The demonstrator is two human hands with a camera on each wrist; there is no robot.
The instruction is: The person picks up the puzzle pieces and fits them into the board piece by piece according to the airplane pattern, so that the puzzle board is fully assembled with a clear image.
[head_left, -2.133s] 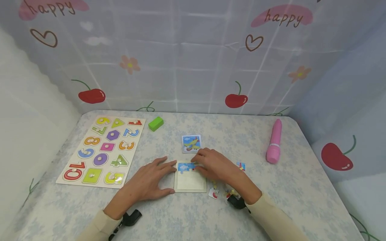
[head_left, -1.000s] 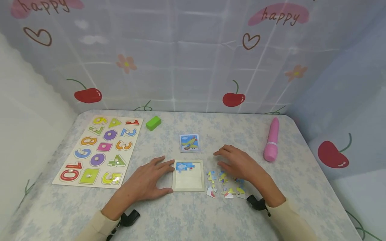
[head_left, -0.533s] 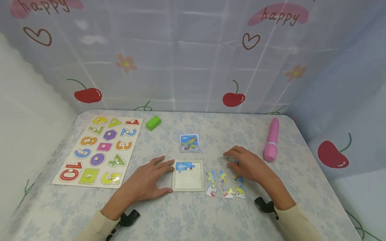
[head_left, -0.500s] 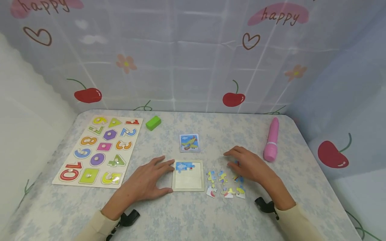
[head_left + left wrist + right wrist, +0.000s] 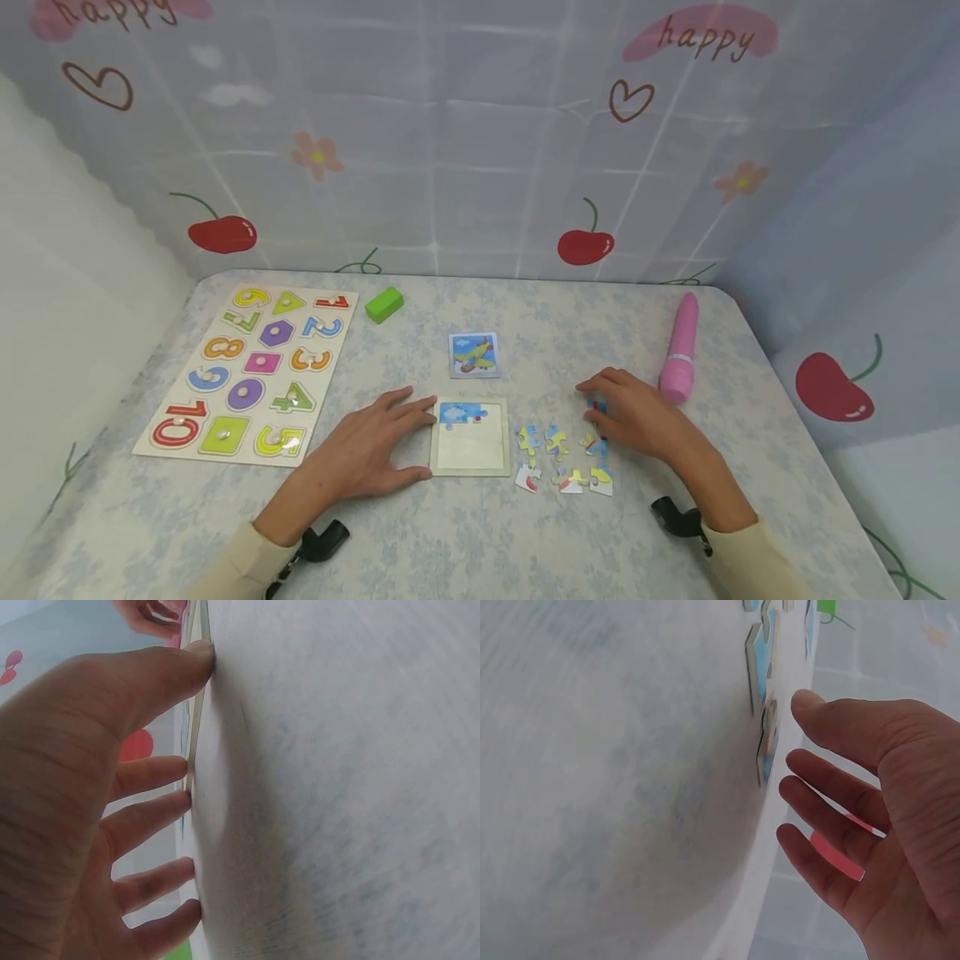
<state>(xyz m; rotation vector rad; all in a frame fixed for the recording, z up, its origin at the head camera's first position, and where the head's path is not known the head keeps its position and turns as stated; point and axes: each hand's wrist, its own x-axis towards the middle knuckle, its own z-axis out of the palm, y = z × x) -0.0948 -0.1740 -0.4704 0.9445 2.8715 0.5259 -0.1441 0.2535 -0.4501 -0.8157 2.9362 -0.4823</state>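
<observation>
A square puzzle tray (image 5: 471,476) with a pale frame lies in the middle of the table. Joined blue sky pieces (image 5: 459,413) fill its upper left. My left hand (image 5: 369,450) rests along the tray's left edge, fingers spread, with thumb and fingertips at the rim in the left wrist view. Over the right end of the loose puzzle pieces (image 5: 556,440) hovers my right hand (image 5: 637,412), fingers relaxed and holding nothing. In the right wrist view, one puzzle piece (image 5: 768,742) lies on the table just beyond its fingertips. The hand partly hides a blue piece.
A small airplane picture card (image 5: 474,356) lies behind the tray. On the left is a number and shape board (image 5: 251,375), with a green block (image 5: 385,306) by its far corner. A pink cylindrical object (image 5: 679,350) lies at the right.
My right hand has left the tray's upper part and moved right to above the loose pieces, uncovering the joined blue pieces. My left hand stays at the tray's edge.
</observation>
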